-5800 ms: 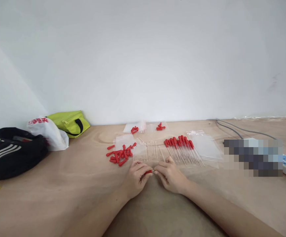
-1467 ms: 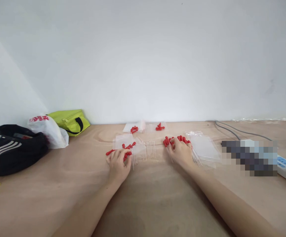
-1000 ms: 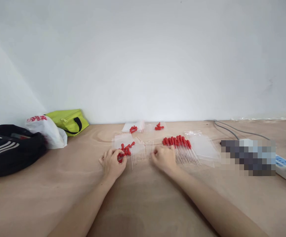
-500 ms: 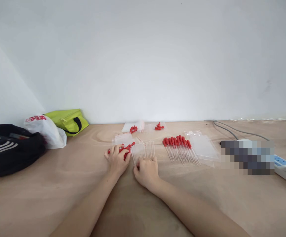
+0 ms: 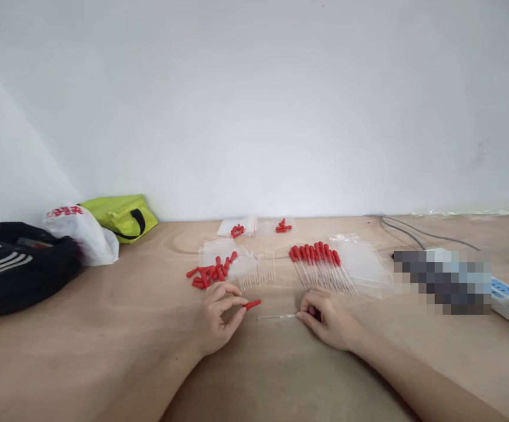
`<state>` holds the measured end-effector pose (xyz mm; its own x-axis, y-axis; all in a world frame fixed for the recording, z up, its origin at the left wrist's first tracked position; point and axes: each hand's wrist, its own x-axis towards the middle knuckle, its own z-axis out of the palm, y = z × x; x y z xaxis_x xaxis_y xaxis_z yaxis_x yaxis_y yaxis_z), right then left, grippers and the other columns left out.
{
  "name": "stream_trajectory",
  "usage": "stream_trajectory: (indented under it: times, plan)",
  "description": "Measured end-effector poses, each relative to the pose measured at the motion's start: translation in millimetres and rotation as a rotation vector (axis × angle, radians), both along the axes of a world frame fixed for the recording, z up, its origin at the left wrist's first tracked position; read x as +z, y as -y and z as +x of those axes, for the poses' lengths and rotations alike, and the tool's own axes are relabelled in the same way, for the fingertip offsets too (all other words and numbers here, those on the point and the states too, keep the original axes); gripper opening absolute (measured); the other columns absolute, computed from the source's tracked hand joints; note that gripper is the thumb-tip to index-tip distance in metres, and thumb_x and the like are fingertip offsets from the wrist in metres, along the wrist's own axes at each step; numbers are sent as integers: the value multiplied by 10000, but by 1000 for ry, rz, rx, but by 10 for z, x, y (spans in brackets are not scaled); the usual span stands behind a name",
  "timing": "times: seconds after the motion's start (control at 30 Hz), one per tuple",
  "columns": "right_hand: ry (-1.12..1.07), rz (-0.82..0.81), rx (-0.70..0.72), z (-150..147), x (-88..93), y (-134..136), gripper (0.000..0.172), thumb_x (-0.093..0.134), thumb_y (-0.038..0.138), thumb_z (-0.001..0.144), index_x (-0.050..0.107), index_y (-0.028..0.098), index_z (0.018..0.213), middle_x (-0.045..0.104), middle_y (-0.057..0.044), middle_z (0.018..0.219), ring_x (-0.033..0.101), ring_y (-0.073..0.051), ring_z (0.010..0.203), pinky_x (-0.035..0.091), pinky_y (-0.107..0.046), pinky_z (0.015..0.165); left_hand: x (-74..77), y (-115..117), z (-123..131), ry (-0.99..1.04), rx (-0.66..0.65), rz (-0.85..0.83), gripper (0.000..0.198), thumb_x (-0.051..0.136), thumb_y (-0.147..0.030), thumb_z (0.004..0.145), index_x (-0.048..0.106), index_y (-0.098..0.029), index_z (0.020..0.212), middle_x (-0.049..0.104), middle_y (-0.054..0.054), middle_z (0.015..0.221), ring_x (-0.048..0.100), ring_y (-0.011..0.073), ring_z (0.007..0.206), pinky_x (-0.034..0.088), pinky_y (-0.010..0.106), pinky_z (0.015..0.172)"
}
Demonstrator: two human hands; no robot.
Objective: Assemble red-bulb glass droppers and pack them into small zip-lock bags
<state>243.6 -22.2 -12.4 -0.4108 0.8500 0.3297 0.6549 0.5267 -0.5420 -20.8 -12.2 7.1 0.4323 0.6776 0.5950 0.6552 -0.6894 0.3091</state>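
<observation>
My left hand (image 5: 221,316) pinches a red rubber dropper bulb (image 5: 253,304) between thumb and fingers, its free end toward the right. My right hand (image 5: 327,316) is closed on the right end of a thin clear glass tube (image 5: 276,317), held level with its left end near the bulb; the two are apart. Beyond my left hand lies a heap of loose red bulbs (image 5: 210,272). A row of bare glass tubes (image 5: 260,268) lies in the middle. To its right, several droppers with red bulbs fitted (image 5: 322,264) lie side by side.
Clear zip bags (image 5: 362,264) lie right of the droppers. Two small groups of red bulbs (image 5: 237,230) rest on bags near the wall. At left stand a black bag (image 5: 21,269), a white plastic bag (image 5: 81,234) and a lime-green bag (image 5: 122,217). A power strip (image 5: 504,290) is at right.
My left hand has come nearer from the bulb heap with one bulb. My right hand has moved right and nearer from the tube row, with one glass tube. The hands are farther apart.
</observation>
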Motion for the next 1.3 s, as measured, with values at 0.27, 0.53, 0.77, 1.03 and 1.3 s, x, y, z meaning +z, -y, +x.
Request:
stream_trajectory:
  times: [0.27,0.53,0.77,1.03,1.3]
  plan:
    - [34,41,-48,-220,57,-33,186,629,341,698,539,199,777,539,-17,777,491,-170,743,347,-311,675,-76,-58,63,-163,41,-55,261,589,-278,721,624,-236,977,581,58,995,498,247,949,349,424,826]
    - [56,22,-90,-282,-30,-78,67,545,240,784,547,199,730,566,-16,818,507,-167,786,290,-303,682,-93,-74,187,-160,56,-78,123,516,-268,831,619,-221,783,627,16,878,531,199,850,320,347,737]
    - [-91,6,-88,-300,-36,-69,166,400,246,871,493,188,747,588,19,679,510,-114,596,282,-305,687,-94,-32,225,-131,27,-144,128,417,-267,875,522,-205,834,648,-19,791,575,161,763,288,359,817]
    - [-91,14,-45,-298,-38,-61,153,410,269,871,489,192,765,582,25,668,508,-118,595,270,-299,681,-102,-33,203,-126,-35,-130,205,372,-268,901,506,-247,1054,684,-9,882,586,179,872,180,420,927]
    - [-78,-4,-29,-292,-29,-72,143,428,263,864,500,193,762,603,29,685,517,-112,606,259,-301,684,-69,-25,222,-108,-54,-129,214,374,-270,901,581,-236,860,680,-24,808,591,163,809,168,418,925]
